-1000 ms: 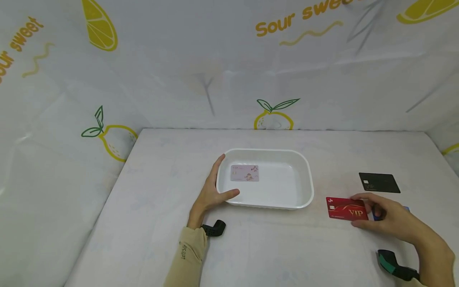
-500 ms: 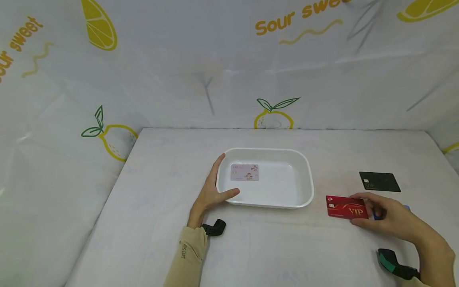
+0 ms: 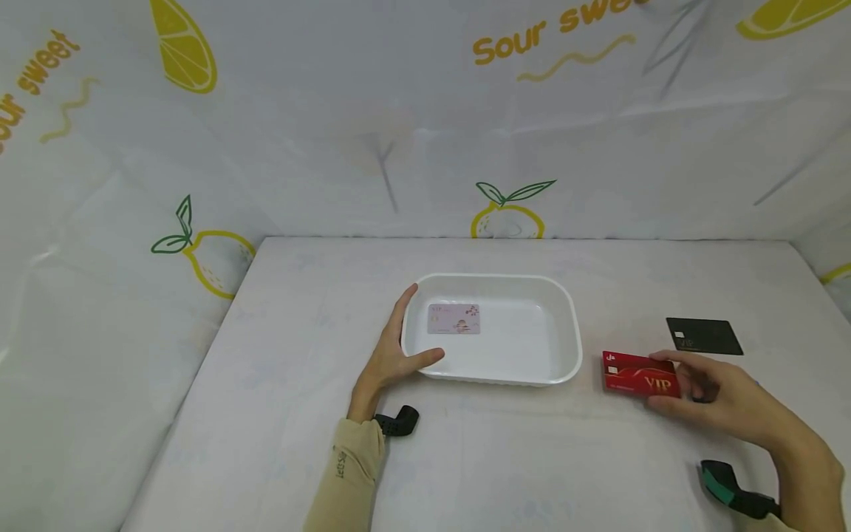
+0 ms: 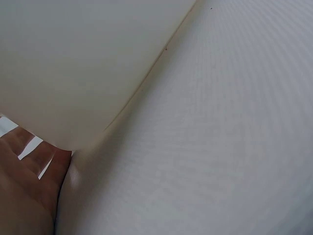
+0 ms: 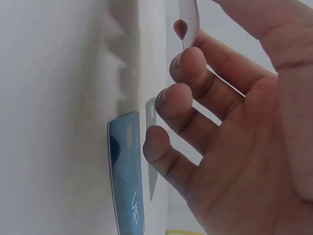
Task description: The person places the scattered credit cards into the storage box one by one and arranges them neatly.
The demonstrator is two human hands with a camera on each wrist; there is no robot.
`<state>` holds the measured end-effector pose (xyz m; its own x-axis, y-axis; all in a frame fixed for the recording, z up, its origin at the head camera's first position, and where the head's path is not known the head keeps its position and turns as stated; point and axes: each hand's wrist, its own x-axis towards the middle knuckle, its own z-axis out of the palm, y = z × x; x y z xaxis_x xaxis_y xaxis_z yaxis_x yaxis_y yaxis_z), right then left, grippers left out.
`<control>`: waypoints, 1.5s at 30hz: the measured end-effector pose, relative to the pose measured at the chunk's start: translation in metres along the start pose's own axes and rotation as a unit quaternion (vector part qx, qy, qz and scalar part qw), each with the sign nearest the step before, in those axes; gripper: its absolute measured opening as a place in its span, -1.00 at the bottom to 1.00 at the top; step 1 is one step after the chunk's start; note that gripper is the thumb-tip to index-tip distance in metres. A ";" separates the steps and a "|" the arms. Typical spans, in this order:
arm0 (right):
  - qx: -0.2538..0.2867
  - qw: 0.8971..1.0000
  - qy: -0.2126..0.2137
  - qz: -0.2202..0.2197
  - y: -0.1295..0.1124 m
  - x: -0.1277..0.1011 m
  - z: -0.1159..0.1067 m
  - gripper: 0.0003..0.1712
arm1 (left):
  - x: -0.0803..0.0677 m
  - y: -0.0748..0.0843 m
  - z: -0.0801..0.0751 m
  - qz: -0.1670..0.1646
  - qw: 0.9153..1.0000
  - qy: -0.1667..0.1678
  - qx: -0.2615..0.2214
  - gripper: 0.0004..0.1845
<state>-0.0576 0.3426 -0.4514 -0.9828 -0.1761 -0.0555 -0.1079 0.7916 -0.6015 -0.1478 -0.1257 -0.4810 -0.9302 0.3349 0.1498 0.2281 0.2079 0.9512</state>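
Right of the tray, my right hand (image 3: pixel 721 395) pinches the red card (image 3: pixel 640 373) at its near end, thumb on one side and fingers on the other; the card is tilted up off the table (image 3: pixel 505 458). Gold letters on it read "VIP". From the right wrist view I see its thin edge (image 5: pixel 188 22) between thumb and forefinger, and below the curled fingers (image 5: pixel 178 100) a blue card (image 5: pixel 126 176) lies flat, also marked "VIP". Beyond the hand a black card (image 3: pixel 703 336) lies on the table, with small print I cannot read.

My left hand (image 3: pixel 392 355) cups the white tray's (image 3: pixel 565 325) near left corner, fingers straight along the side wall, thumb on the front rim. Inside the tray, at its left end, a pale pink card (image 3: pixel 453 319) lies flat; its writing is too small to read. On the backdrop behind, yellow letters spell "Sour sweet" (image 3: pixel 532 41).
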 end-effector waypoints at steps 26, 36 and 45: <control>0.007 0.997 0.068 -0.031 -0.014 -0.001 -0.013 -0.23 | -0.002 -0.001 0.000 -0.012 1.000 0.003 -0.001 0.37; -0.005 0.996 0.072 -0.050 -0.034 0.012 -0.015 -0.20 | -0.002 -0.001 0.000 0.000 1.000 -0.001 0.002 0.30; -0.036 0.991 0.085 -0.098 -0.048 0.023 -0.012 -0.15 | -0.001 0.000 0.000 -0.002 1.000 0.001 0.002 0.37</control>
<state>-0.0770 0.3072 -0.4143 -0.9523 -0.2343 0.1955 -0.3035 0.7930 -0.5282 -0.1470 -0.1258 -0.4813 -0.9316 0.3328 0.1464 0.2254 0.2125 0.9508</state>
